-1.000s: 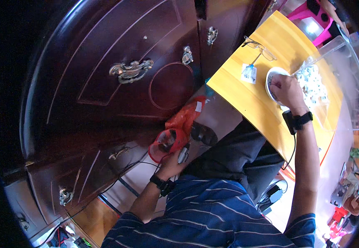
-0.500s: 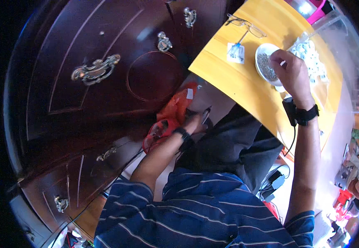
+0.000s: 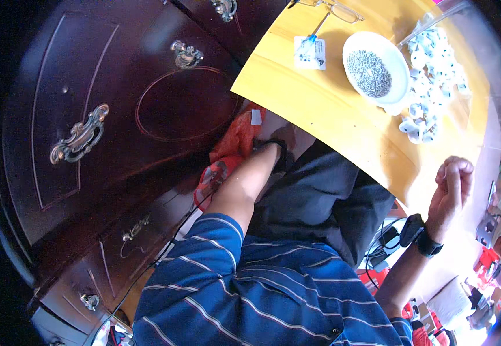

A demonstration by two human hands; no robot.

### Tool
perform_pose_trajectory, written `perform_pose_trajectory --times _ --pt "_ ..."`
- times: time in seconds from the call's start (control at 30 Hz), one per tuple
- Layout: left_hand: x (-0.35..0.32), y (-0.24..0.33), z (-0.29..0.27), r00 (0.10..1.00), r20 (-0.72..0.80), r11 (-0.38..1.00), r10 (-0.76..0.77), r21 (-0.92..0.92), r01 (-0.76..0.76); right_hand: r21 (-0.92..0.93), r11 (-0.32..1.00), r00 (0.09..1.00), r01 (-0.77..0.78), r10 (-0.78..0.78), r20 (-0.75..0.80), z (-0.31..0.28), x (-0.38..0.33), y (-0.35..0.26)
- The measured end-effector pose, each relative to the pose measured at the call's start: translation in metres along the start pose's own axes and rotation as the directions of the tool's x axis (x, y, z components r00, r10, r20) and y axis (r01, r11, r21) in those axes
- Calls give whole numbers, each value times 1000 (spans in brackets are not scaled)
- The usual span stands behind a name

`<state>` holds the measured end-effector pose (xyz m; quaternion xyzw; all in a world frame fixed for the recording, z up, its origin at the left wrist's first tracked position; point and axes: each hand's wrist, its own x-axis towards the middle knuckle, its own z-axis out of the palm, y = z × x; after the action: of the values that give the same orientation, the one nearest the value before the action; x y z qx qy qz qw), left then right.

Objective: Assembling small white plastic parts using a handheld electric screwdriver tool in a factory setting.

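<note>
**Left hand at orange tool, right hand lifted clear of the table**

A blue striped shirt (image 3: 250, 288) and dark trousers (image 3: 320, 202) are being seen nearest the camera. The left forearm is being stretched down toward an orange power tool (image 3: 233, 147) lying low between the dark wooden cabinet (image 3: 118, 115) and the yellow table (image 3: 331, 109). The left hand (image 3: 270, 151) is being pressed against the tool's upper end; its fingers are hidden, so its grip cannot be told. The right hand (image 3: 452, 184) is being held in a loose fist above the table's near edge, fingers curled, apparently gripping nothing. Farther off, a white bowl (image 3: 397, 63) of small grey pieces is sitting beside a scatter of small white parts (image 3: 435, 63), with a white card (image 3: 310, 53) and spectacles (image 3: 331, 8) beyond.
</note>
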<state>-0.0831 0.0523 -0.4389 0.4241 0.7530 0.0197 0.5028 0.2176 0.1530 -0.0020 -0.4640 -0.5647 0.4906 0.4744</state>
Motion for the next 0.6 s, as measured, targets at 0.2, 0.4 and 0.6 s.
perform_pose_trajectory --times 0.2,0.4,0.6 --pt "28 -14 4 997 -5 997 79 27 -79 152 986 996 -66 74 -47 -18 -26 34" --pt "46 -12 26 979 6 977 202 63 -202 111 983 976 -145 161 -148 -19 -33 45" --pt "75 5 47 963 -57 962 263 90 -257 66 990 986 -128 134 -96 -9 -34 51"
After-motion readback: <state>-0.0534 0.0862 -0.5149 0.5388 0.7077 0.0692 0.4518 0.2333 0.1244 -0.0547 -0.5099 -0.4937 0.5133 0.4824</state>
